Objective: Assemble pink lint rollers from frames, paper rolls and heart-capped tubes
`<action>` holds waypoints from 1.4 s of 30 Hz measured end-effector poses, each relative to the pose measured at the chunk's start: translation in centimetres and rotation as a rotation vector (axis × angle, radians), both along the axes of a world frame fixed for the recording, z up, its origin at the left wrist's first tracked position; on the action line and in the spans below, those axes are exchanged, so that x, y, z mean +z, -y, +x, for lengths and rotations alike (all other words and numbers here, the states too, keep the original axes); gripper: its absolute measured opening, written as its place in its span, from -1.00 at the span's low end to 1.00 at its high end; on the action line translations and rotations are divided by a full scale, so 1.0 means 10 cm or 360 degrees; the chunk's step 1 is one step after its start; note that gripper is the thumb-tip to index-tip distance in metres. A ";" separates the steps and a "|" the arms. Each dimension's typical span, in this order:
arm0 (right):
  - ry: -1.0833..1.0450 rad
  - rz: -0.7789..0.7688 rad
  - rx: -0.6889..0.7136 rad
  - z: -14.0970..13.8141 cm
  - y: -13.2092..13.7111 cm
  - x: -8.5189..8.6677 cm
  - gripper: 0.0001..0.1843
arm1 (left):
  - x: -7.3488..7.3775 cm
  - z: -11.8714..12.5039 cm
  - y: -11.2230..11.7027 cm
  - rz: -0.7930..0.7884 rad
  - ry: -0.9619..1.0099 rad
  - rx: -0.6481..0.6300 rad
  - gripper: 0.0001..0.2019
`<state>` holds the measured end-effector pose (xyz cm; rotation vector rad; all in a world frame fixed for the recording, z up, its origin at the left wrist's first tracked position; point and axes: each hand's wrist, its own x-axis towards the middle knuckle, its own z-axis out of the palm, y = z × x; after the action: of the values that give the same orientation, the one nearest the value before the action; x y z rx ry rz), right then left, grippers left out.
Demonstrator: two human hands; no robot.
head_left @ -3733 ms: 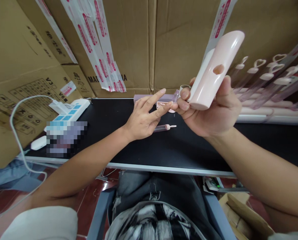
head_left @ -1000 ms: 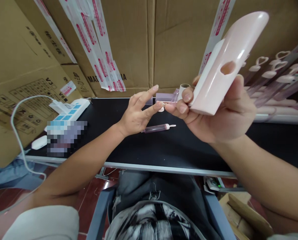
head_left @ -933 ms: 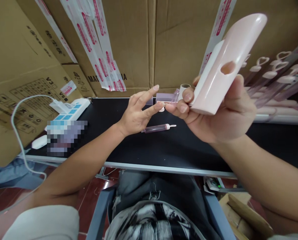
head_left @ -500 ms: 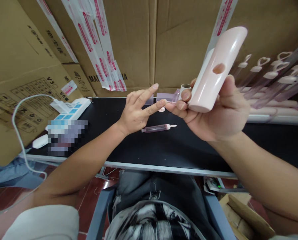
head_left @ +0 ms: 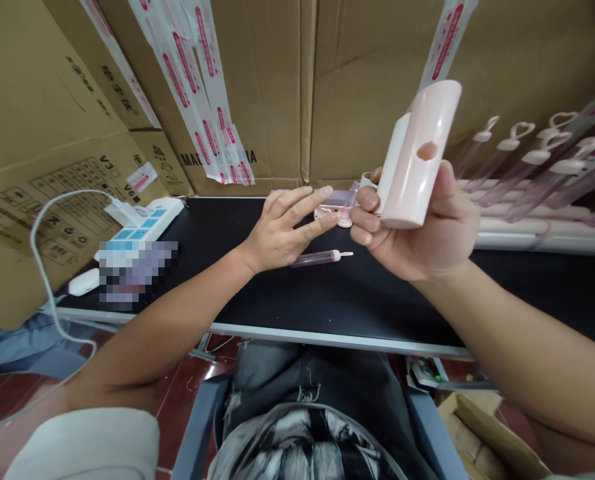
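Observation:
My right hand (head_left: 422, 230) grips a glossy pale pink tube-shaped housing (head_left: 420, 160) with a round hole in its side and a white part (head_left: 394, 157) along its left. The housing is held tilted above the table. My left hand (head_left: 292, 223) is empty, its fingers stretched out to the right over the table. Close to its fingertips lie small pink and clear purple plastic parts (head_left: 346, 217), partly hidden by the fingers. Below that hand a clear purple tube with a pale cap (head_left: 322, 258) rests on the black table (head_left: 287, 303).
Several capped purple tubes with heart-shaped loops (head_left: 537, 157) stand at the right, above pale pink cylinders (head_left: 542, 227). A white power strip (head_left: 150, 223) with a cable lies at the left, beside a blurred-out patch. Taped cardboard (head_left: 257, 87) walls the back.
My right hand has moved slightly left, and the housing has come lower and more upright. My left hand has shifted a little right, its fingers flatter, covering the left end of the purple tube.

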<state>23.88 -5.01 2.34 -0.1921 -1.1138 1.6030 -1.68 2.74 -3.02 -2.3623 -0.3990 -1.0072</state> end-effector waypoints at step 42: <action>0.0138 0.0090 0.0259 0.06 -0.15 -0.12 -0.33 | 0.17 0.19 0.38 -0.0137 0.0010 0.0338 -0.37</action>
<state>24.49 -3.48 1.18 -0.1374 -1.2672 1.7179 0.23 -1.02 -1.33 -2.3328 -0.6919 -0.9144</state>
